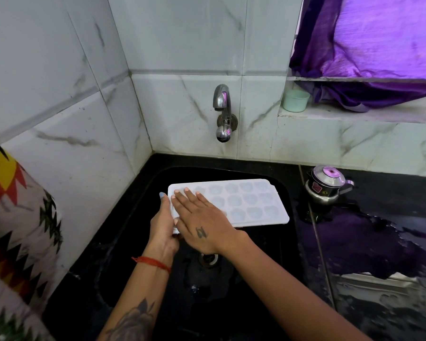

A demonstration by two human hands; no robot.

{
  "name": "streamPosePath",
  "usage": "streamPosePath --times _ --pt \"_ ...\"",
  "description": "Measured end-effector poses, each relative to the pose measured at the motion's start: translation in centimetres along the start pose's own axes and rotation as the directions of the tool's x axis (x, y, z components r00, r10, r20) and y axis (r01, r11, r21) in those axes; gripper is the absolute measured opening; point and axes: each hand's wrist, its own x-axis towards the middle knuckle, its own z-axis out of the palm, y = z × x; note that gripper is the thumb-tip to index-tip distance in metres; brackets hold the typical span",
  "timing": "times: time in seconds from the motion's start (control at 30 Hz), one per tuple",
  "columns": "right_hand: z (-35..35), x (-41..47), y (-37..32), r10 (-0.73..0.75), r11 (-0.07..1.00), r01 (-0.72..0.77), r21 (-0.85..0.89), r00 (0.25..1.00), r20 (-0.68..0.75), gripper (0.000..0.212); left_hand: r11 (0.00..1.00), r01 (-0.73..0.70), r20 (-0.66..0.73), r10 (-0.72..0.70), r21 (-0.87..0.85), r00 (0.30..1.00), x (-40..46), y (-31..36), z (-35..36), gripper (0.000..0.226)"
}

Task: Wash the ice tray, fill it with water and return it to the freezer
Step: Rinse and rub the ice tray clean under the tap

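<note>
A white ice tray [251, 203] with several round cells is held level over the black sink [284, 193], below the tap. My left hand [162, 230] grips the tray's left edge, thumb on top. My right hand [202, 220] lies flat, fingers spread, on the tray's left cells, covering them. The steel tap [222, 99] on the tiled wall shows no running water.
A drain [208, 259] sits in the sink bottom under my hands. A small steel kettle [326, 184] stands on the wet black counter at right. A pale green cup [296, 100] rests on the ledge beside a purple curtain [369, 45]. A patterned cloth [15, 217] hangs at left.
</note>
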Motion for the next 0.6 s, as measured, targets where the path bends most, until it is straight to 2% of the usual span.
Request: streamPosePath --times 0.2,0.27,0.47,0.6 --pt "0.6 -2.0 0.2 -0.077 0.997 0.076 -0.012 0.996 -0.036 0.054 1.0 -0.006 0.017 0.006 0.013 1.0 -0.1 0.6 -0.3 0.069" --pt "0.9 -2.5 0.5 -0.068 0.998 0.068 -0.004 0.997 -0.046 0.054 1.0 0.0 0.023 0.0 0.021 1.0 0.0 0.5 -0.4 0.07" --pt "0.9 -4.0 1.4 -0.021 0.999 0.023 0.025 0.998 -0.052 0.074 1.0 0.008 0.038 -0.009 0.017 0.999 -0.2 0.5 -0.2 0.067" --pt "0.7 -4.6 1.8 0.004 0.999 -0.001 0.035 0.997 -0.071 0.074 1.0 0.006 0.041 -0.007 0.011 0.999 -0.3 0.3 0.1 0.062"
